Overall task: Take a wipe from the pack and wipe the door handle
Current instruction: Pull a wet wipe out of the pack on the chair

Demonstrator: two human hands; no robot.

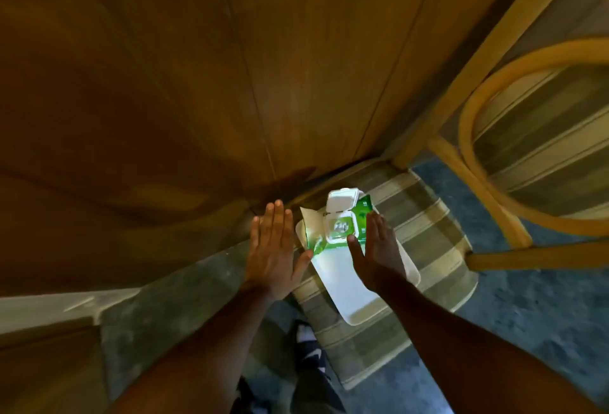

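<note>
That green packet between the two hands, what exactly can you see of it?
The wipe pack is a soft green packet with white ends, looking like crinkly plastic film. A white hard flip lid on top stands open, showing the dispensing opening. The pack lies at the far end of a white tray on a striped chair cushion. The left hand and right hand flank it, fingers outstretched; whether they touch it is unclear. No wipe visibly sticks out.

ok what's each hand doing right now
left hand: open, flat, holding nothing, beside the green wipe pack.
right hand: open, holding nothing, at the pack's other side.
</note>
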